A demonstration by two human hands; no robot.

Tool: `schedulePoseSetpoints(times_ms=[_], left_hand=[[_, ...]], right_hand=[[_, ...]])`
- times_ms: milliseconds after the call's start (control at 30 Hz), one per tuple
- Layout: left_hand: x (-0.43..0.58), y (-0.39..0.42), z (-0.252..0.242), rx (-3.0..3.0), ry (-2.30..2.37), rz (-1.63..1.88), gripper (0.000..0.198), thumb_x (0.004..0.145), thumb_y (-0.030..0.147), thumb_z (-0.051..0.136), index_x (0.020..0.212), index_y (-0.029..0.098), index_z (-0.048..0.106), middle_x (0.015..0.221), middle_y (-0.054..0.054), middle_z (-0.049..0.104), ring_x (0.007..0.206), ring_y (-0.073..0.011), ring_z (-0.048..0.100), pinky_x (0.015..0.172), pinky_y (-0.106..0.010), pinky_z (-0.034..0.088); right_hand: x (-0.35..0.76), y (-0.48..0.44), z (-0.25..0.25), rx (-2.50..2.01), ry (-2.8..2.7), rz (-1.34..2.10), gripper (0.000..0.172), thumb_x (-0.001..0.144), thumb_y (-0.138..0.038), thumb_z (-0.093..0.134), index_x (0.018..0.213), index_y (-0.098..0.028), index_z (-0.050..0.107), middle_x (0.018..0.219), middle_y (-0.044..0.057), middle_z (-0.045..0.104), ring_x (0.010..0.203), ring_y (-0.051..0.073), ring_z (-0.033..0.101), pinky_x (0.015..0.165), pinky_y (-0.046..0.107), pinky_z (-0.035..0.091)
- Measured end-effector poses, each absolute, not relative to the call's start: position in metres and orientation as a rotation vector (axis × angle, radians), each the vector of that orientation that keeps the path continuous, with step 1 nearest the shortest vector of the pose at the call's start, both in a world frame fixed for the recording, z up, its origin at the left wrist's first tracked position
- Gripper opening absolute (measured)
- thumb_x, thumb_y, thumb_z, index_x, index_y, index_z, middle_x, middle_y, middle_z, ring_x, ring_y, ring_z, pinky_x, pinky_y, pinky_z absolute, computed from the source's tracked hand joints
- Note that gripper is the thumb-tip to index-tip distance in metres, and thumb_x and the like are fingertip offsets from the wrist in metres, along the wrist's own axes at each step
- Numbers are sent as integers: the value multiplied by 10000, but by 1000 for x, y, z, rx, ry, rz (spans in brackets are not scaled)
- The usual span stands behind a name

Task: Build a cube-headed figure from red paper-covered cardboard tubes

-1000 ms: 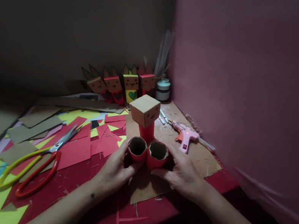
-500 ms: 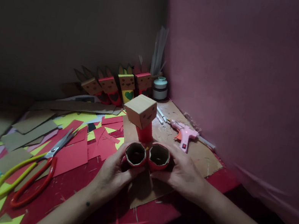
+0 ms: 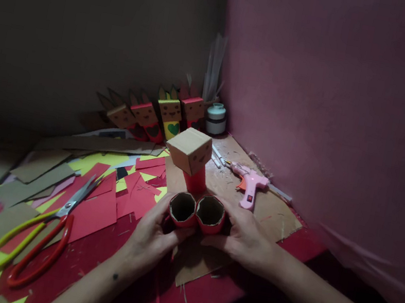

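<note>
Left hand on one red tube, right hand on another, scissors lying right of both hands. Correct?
Wrong side: the head view shows the scissors lying left of both the left hand on one red tube and the right hand on another red tube.

You faced a dim room corner, where a dark, greyish wall (image 3: 94,12) on your left met a pinkish-purple wall (image 3: 334,91) on your right. Before you, a red-topped table (image 3: 209,291) stood against both. Light fell mostly across its top; the space below its near edge sank into deep shadow.
</note>
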State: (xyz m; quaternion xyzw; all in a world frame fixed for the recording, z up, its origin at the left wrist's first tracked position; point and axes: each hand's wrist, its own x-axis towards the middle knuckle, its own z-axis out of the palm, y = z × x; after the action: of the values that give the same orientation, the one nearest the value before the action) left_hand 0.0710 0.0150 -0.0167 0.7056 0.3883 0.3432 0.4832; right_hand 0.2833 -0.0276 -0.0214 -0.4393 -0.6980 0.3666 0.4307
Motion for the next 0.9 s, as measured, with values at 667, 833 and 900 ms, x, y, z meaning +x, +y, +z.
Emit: schedulePoseSetpoints(times_ms=[667, 833, 900], left_hand=[[71, 7, 0, 1306, 836, 879, 504, 691, 218, 857, 1152, 217, 654, 1144, -60, 735, 1100, -270, 674, 900, -319, 551], [60, 10, -6, 1141, 716, 792, 399, 747, 235, 822, 1125, 204, 700, 1172, -94, 744, 1099, -302, 690, 908, -371, 569], [57, 12, -9, 1084, 650, 770, 418, 729, 229, 825, 1131, 192, 715, 1149, -107, 756, 1061, -298, 709, 912, -371, 572]], right_hand=[[291, -28, -10, -897, -1073, 1509, 417, 668, -297, 824, 1018, -159, 645, 934, 74, 729, 844, 230, 683, 774, 366, 537], [294, -26, -5, -742, -832, 1688, 420, 597, -245, 803, 971, -136, 645, 758, 48, 708, 665, 190, 658, 694, 339, 544], [293, -25, -2, -711, -790, 1706, 459, 596, -241, 800, 1013, -139, 637, 786, 58, 721, 719, 211, 680, 755, 360, 549]])
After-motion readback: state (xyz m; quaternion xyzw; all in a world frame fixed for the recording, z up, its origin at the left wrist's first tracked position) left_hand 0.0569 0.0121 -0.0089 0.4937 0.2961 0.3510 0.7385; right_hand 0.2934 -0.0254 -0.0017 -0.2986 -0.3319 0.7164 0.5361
